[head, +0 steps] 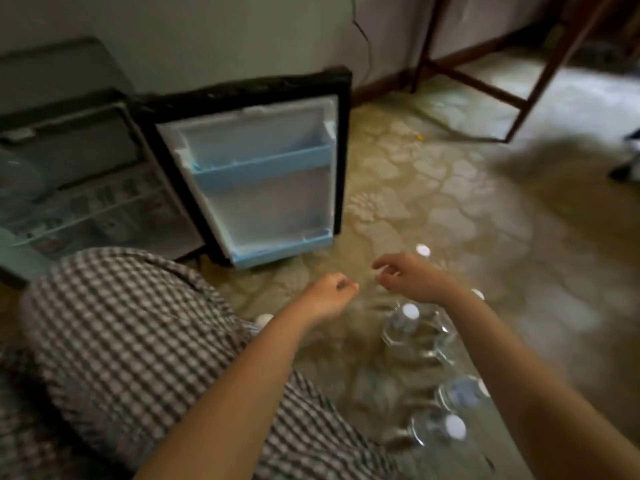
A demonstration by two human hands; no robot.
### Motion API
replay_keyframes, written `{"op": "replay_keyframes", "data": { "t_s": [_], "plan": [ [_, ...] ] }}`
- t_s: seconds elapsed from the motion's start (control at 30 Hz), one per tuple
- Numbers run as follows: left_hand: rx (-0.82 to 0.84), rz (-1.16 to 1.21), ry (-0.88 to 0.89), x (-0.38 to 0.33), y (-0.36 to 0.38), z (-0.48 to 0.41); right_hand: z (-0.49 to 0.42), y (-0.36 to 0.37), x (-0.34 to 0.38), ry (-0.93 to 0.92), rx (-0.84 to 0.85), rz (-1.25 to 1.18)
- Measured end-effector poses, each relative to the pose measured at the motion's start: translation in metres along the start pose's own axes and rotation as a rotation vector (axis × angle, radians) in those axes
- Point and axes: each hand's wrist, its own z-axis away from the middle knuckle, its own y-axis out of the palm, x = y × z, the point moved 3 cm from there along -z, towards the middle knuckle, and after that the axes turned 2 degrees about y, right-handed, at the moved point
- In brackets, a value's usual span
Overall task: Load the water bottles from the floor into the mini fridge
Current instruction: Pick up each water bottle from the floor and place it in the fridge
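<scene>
Both my hands reach out over the patterned floor (450, 202) in front of an open mini fridge (86, 188). My left hand (329, 296) hangs in the air with its fingers loosely curled, gripping nothing as far as the blurred view lets me tell. My right hand (412, 278), just beside it, is relaxed, fingers bent and slightly spread, and holds nothing.

The water bottles (410, 322) stand upright on the floor to the right, clear plastic with white caps. One stands just below my right wrist. Two more stand nearer to me along the same forearm, one (460, 393) behind the other (446, 427). A further cap (422, 250) shows beyond my right hand and another cap (264, 318) beside my knee. The bottles under them are too smeared to make out.

The mini fridge sits at the left against a pale wall (207, 36), its inside dim. Its door (270, 209) is swung wide open and faces me. The door is black-rimmed with a white lining and two light blue racks, the upper rack (263, 166) across the middle and the lower rack (280, 252) at the bottom. My knee (121, 341), in checked trousers, fills the lower left, close in front of the fridge. A wooden frame (519, 95) stands at the top right, near the wall.
</scene>
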Motion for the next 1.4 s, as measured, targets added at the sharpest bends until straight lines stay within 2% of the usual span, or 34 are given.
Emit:
{"op": "replay_keyframes", "data": {
  "t_s": [0.2,0.33,0.43,0.53,0.7,1.0,1.13,1.3,1.4],
  "plan": [
    [0.187,-0.036,-0.057,0.010,0.087,-0.003,0.054,0.032,-0.091,0.217,0.017,-0.033],
    [0.315,-0.156,-0.085,0.023,0.131,-0.002,0.079,0.066,-0.133,0.373,0.105,-0.027],
    [0.462,-0.304,-0.079,0.027,0.155,0.000,0.092,0.084,-0.155,0.533,0.134,-0.004],
    [0.560,-0.364,-0.081,0.029,0.171,0.002,0.101,0.099,-0.163,0.606,0.257,0.070],
    [0.622,-0.421,-0.067,0.027,0.186,0.001,0.113,0.127,-0.175,0.712,0.316,0.096],
    [0.577,-0.394,-0.066,0.032,0.174,-0.005,0.105,0.111,-0.162,0.667,0.110,0.231],
    [0.554,-0.356,-0.038,0.032,0.166,-0.005,0.101,0.084,-0.141,0.586,0.008,0.177],
    [0.548,-0.187,0.019,0.023,0.155,0.001,0.092,0.032,-0.098,0.459,-0.060,0.079],
    [0.464,-0.095,0.076,0.017,0.143,-0.002,0.088,0.003,-0.064,0.331,-0.091,0.007]
  ]
}}
